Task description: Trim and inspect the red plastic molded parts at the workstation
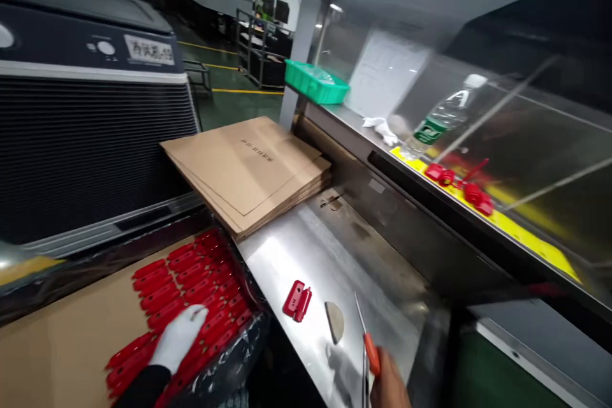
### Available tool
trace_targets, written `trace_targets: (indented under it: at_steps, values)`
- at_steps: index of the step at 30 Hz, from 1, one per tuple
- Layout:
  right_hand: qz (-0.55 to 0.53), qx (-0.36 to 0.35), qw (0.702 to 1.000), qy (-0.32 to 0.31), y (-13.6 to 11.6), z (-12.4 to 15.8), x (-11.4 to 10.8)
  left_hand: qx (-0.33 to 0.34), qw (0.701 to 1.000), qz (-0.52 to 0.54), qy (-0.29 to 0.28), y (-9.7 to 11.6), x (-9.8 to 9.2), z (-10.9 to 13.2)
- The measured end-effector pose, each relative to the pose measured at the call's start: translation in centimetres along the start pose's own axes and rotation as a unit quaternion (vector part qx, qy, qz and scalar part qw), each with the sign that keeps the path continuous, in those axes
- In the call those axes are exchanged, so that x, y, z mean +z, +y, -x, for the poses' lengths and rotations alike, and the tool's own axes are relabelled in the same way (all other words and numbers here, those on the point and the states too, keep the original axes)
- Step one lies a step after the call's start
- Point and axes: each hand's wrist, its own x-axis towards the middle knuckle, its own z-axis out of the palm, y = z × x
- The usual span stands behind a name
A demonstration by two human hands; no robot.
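Down at the near left, the gloved left hand is right over the red hinge-like pieces, fingertips curled in; whether it grips one, I can't tell. Over to the near right, the bare right hand is closed round an orange-handled tool, slim tip pointing far across the metal worktop.

The pieces lie in slanting rows on a cardboard sheet, dark plastic lining along the edge. Good work here, I'd judge, means setting each one flat, snug to its neighbour and facing the same way, with that tip held well clear of glove and plastic.

One more red piece sits alone on the worktop, a half-round flat piece just to its right. Farther out, stacked cardboard carries a printed line of characters, too faint to read.

Now the writing! On the far left, the dark machine's label appears to say 冷风机-19. Far right, a bottle wears a green label, its brand too small to make out, and the sheet of paper behind is an unreadable blur.
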Motion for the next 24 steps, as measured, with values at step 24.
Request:
trace_targets:
  at_steps: [24]
  values:
    - [-0.345, 0.126, 0.930, -0.015, -8.1, -6.3, 7.5, 0.227, 0.973, -0.052, 0.002, 21.9, 11.8, 3.9]
